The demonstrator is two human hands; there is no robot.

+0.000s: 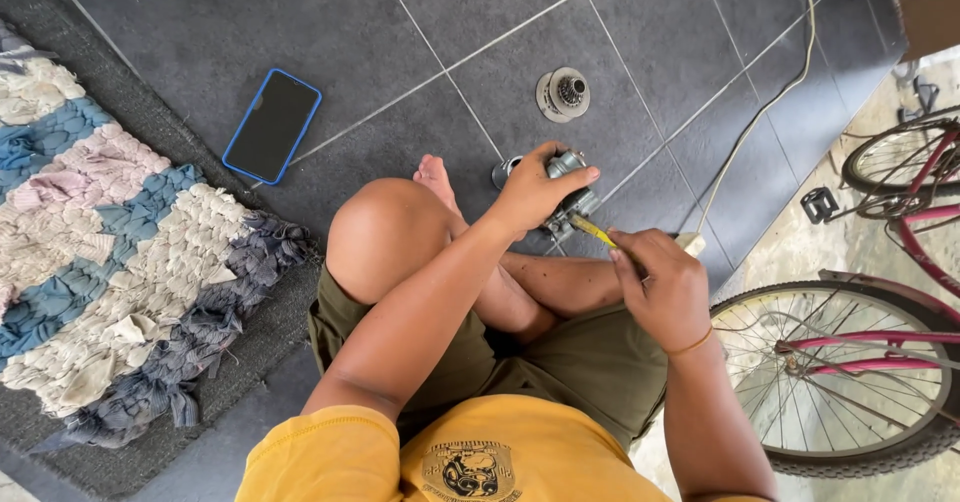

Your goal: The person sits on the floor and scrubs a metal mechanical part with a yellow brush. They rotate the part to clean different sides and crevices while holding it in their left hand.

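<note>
My left hand (535,190) grips a small grey metal engine part (572,202) held just above the dark tiled floor, in front of my bent knee. My right hand (665,287) holds a screwdriver with a yellow shaft section (594,230), its tip pointed into the metal part. My legs are folded under me; a bare foot (433,174) shows beside the left hand. The lower side of the metal part is hidden by my fingers.
A round metal disc part (562,94) lies on the tiles beyond my hands. A phone in a blue case (272,126) lies at left near a rag rug (110,252). A pink-framed bicycle (860,352) stands at right. A pale cable (770,102) runs across the floor.
</note>
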